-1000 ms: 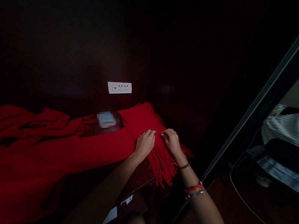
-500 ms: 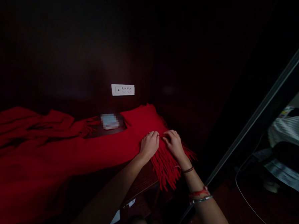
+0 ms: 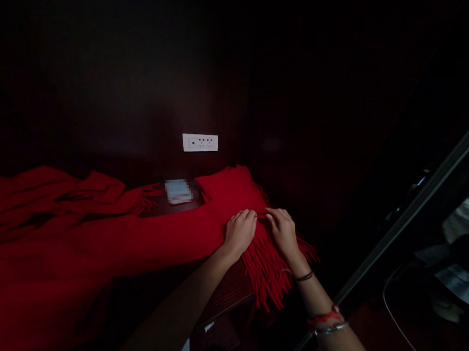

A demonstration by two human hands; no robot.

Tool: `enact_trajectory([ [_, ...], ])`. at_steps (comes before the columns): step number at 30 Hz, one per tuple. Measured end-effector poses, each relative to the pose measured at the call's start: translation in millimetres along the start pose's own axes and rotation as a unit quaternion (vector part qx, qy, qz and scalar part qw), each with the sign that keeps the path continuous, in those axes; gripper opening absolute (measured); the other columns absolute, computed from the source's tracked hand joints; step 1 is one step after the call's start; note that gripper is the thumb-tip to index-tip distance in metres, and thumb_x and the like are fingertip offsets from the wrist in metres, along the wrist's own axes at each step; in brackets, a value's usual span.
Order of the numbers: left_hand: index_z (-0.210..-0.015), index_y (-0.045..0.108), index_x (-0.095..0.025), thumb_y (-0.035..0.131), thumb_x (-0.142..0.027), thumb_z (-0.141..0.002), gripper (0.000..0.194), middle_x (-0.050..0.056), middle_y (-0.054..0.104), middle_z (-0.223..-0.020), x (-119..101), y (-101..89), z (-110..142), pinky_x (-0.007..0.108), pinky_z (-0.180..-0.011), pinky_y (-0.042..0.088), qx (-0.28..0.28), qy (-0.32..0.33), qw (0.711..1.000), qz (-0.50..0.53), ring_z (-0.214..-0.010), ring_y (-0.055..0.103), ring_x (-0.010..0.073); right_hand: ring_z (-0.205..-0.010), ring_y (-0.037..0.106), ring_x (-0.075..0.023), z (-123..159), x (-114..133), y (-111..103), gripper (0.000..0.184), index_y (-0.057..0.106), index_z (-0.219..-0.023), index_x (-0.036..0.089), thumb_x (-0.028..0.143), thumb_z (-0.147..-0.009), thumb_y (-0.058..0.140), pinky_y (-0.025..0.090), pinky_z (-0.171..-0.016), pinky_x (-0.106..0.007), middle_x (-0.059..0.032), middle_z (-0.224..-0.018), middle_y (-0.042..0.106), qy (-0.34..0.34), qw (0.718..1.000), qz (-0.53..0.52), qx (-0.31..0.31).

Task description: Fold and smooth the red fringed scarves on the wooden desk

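A long red scarf [image 3: 174, 233] stretches across a dark wooden surface, its right end folded over. Fringe [image 3: 269, 273] at that end hangs over the front edge. My left hand [image 3: 240, 233] rests on the folded part, fingers curled and closed on the cloth; its fingertips are partly hidden. Just to its right, my right hand [image 3: 282, 228] pinches a small red fold above the fringe between thumb and fingers. The two hands are a short gap apart.
Behind the scarf lies a blurred pale blue flat item [image 3: 179, 191]. A white power socket [image 3: 200, 142] is on the dark wall. At right run a metal-edged frame [image 3: 380, 251] and a white cable [image 3: 388, 298]. A striped cloth [image 3: 466, 215] lies beyond.
The whole view has shifted, so everything sits further right and slightly lower. Both hands stay at the fringed end; the right fingers have drawn slightly away from the left hand.
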State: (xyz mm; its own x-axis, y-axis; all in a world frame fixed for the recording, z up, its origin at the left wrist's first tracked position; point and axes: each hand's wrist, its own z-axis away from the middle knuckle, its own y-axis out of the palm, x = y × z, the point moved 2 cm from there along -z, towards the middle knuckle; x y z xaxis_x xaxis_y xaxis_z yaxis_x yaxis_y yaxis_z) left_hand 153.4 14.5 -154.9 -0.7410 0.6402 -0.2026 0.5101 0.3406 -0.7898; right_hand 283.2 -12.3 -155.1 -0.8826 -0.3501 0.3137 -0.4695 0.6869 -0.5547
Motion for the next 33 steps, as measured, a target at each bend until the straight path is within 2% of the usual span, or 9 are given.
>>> enact_trajectory([
  [2, -0.086, 0.049, -0.019, 0.030, -0.022, -0.085, 0.020, 0.003, 0.055, -0.084, 1.4, -0.1, -0.4, 0.025, -0.071, 0.039, -0.007, -0.016, 1.000, -0.003, -0.079, 0.052, 0.0144, -0.080, 0.048, -0.0187, -0.3, -0.5, -0.6, 0.022, 0.057, -0.094, 0.018, 0.027, -0.079, 0.044, 0.036, -0.071, -0.031, -0.0066, -0.086, 0.058, 0.004, 1.000, 0.002, 0.000],
  [5, -0.088, 0.048, -0.019, 0.031, -0.021, -0.084, 0.018, 0.003, 0.055, -0.084, 2.1, -0.1, -0.3, 0.026, -0.072, 0.039, -0.009, -0.021, 1.000, -0.001, -0.080, 0.051, 0.0144, -0.073, 0.048, -0.0182, 0.1, -1.5, -0.1, 0.017, 0.060, -0.078, 0.018, 0.027, -0.078, 0.046, 0.036, -0.067, -0.030, -0.0052, -0.074, 0.058, 0.004, 1.000, 0.011, 0.013],
  [8, -0.099, 0.046, -0.020, 0.035, -0.022, -0.083, 0.019, 0.003, 0.054, -0.092, 0.6, -1.0, 0.3, 0.026, -0.077, 0.038, -0.009, 0.009, 1.000, 0.013, -0.086, 0.050, 0.0142, -0.068, 0.047, -0.0174, 0.9, -0.9, 0.4, 0.018, 0.059, -0.070, 0.018, 0.027, -0.078, 0.046, 0.035, -0.065, -0.029, -0.0040, -0.066, 0.057, -0.004, 1.000, 0.019, 0.013],
  [12, -0.099, 0.047, -0.021, 0.038, -0.027, -0.082, 0.020, 0.003, 0.053, -0.093, -1.2, -2.8, 0.4, 0.027, -0.077, 0.037, -0.007, 0.042, 0.999, 0.014, -0.087, 0.049, 0.0149, -0.069, 0.047, -0.0172, 1.1, 2.4, 0.8, 0.019, 0.060, -0.070, 0.018, 0.027, -0.078, 0.046, 0.034, -0.065, -0.029, -0.0035, -0.066, 0.057, -0.025, 0.999, 0.025, 0.029],
  [19, -0.087, 0.050, -0.019, 0.033, -0.023, -0.083, 0.018, 0.004, 0.054, -0.084, 2.9, -1.8, -0.4, 0.027, -0.072, 0.039, -0.010, -0.013, 1.000, -0.021, -0.080, 0.050, 0.0160, -0.078, 0.048, -0.0183, 0.0, 0.2, -2.2, 0.021, 0.058, -0.090, 0.017, 0.028, -0.079, 0.043, 0.036, -0.070, -0.030, -0.0064, -0.083, 0.058, 0.001, 1.000, -0.003, -0.004],
  [22, -0.094, 0.048, -0.019, 0.034, -0.019, -0.081, 0.019, 0.004, 0.054, -0.087, 5.2, -1.1, -0.1, 0.027, -0.073, 0.039, -0.015, -0.026, 0.999, -0.018, -0.082, 0.050, 0.0161, -0.076, 0.048, -0.0189, 0.3, -1.3, -1.1, 0.017, 0.059, -0.084, 0.018, 0.028, -0.077, 0.047, 0.036, -0.069, -0.030, -0.0057, -0.079, 0.058, -0.005, 1.000, 0.008, 0.013],
  [26, -0.101, 0.048, -0.021, 0.041, -0.016, -0.077, 0.026, 0.003, 0.051, -0.094, 4.6, -1.3, 0.1, 0.027, -0.076, 0.038, -0.007, 0.009, 1.000, -0.016, -0.086, 0.048, 0.0158, -0.069, 0.047, -0.0178, 1.0, -0.6, -0.8, 0.016, 0.059, -0.071, 0.018, 0.025, -0.077, 0.047, 0.035, -0.065, -0.029, -0.0042, -0.068, 0.056, -0.003, 0.999, 0.030, 0.017],
  [30, -0.090, 0.052, -0.020, 0.041, -0.022, -0.079, 0.015, 0.002, 0.053, -0.090, 0.8, -2.9, 0.0, 0.028, -0.076, 0.037, 0.004, 0.055, 0.998, -0.001, -0.086, 0.047, 0.0158, -0.070, 0.046, -0.0173, 0.8, 3.9, -1.0, 0.015, 0.059, -0.070, 0.017, 0.023, -0.077, 0.047, 0.034, -0.065, -0.029, -0.0040, -0.068, 0.056, -0.021, 0.999, 0.027, 0.030],
  [33, -0.085, 0.053, -0.020, 0.036, -0.026, -0.083, 0.018, 0.003, 0.054, -0.084, -0.7, -4.0, 0.0, 0.028, -0.073, 0.037, 0.008, 0.055, 0.998, -0.007, -0.084, 0.047, 0.0160, -0.072, 0.047, -0.0171, 0.5, 6.4, -1.9, 0.016, 0.059, -0.074, 0.018, 0.024, -0.078, 0.046, 0.034, -0.066, -0.029, -0.0039, -0.070, 0.057, -0.028, 0.999, 0.013, 0.030],
])
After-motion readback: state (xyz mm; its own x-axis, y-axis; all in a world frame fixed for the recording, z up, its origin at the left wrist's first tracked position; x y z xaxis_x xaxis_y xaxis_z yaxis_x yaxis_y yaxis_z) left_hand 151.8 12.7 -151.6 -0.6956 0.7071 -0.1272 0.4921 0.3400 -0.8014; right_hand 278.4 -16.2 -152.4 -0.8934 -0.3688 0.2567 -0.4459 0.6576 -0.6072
